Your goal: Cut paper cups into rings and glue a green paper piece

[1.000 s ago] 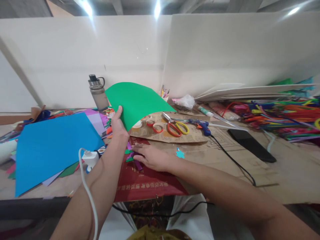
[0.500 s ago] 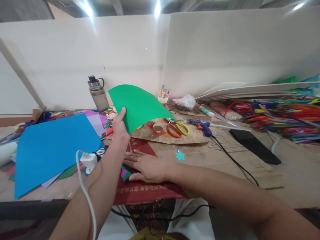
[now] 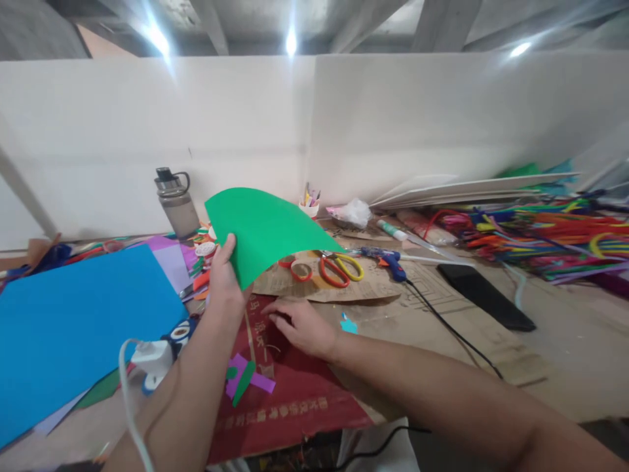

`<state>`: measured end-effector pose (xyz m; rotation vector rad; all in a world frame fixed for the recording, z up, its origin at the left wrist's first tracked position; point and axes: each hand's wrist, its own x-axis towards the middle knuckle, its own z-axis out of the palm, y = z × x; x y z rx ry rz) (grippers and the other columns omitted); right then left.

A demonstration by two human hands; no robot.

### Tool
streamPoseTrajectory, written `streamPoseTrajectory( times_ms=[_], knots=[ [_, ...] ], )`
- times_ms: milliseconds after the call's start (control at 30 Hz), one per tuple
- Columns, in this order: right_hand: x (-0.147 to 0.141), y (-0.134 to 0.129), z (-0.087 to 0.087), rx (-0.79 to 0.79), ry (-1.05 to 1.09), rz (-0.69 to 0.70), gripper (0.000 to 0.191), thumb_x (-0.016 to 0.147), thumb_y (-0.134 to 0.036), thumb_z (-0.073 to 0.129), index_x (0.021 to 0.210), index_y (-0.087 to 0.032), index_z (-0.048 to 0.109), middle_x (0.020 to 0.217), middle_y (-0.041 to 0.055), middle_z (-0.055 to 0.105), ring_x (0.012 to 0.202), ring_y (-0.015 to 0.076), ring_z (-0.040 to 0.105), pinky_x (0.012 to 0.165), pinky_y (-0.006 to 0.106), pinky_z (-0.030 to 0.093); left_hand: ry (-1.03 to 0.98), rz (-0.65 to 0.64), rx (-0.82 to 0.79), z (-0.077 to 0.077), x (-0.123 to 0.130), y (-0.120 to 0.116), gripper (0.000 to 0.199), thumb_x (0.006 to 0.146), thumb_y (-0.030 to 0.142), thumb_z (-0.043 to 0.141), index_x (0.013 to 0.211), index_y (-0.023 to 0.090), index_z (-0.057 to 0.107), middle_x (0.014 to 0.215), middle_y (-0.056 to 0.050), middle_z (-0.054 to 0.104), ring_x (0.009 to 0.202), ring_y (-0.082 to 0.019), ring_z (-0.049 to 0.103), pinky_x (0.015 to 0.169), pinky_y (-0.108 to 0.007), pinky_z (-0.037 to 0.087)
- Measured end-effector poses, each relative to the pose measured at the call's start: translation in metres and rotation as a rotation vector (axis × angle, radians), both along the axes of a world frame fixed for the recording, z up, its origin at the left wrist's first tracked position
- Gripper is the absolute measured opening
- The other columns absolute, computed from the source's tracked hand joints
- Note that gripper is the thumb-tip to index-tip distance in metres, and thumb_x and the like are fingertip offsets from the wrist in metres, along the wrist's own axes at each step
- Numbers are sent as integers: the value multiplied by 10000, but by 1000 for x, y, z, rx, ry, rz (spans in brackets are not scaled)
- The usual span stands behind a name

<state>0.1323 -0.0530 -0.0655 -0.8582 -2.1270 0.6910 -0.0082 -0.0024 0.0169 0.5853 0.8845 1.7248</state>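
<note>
My left hand [image 3: 227, 278] grips the near-left edge of a green craft sheet [image 3: 265, 229], thumb on its face. The sheet bends and is held up above the table. Lower and to the right, my right hand [image 3: 304, 324] is over a red printed board [image 3: 295, 400], its fingers curled and thumb near the fingertips. Whether anything is between them is hidden. Purple scraps [image 3: 263, 382] and a green strip [image 3: 244, 383] lie on the red board, nearer me than my right hand. Beyond that hand are red-and-yellow-handled scissors [image 3: 334, 272] on brown paper.
A large blue sheet [image 3: 88, 328] covers the left side, beside a white plug [image 3: 152, 357] with its cable. A bottle [image 3: 177, 206] stands behind. To the right are a glue gun [image 3: 390, 261], a black phone-like slab [image 3: 484, 295] and bundled pipe cleaners [image 3: 555, 236].
My right hand has lifted from flat to curled and moved away from the purple scraps, uncovering them. My left hand keeps holding the green sheet. The view has tilted up slightly.
</note>
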Motion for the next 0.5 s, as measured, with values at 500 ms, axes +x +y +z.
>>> streamPoseTrajectory(
  times_ms=[500],
  knots=[
    [4, 19, -11, 92, -199, -74, 317, 946, -212, 457, 1204, -254, 637, 1248, 22, 657, 1195, 190, 553, 1059, 350, 388, 132, -479, -64, -18, 3, 4, 441, 821, 294, 650, 1235, 147, 615, 1036, -128, 739, 967, -281, 705, 884, -414, 573]
  ],
)
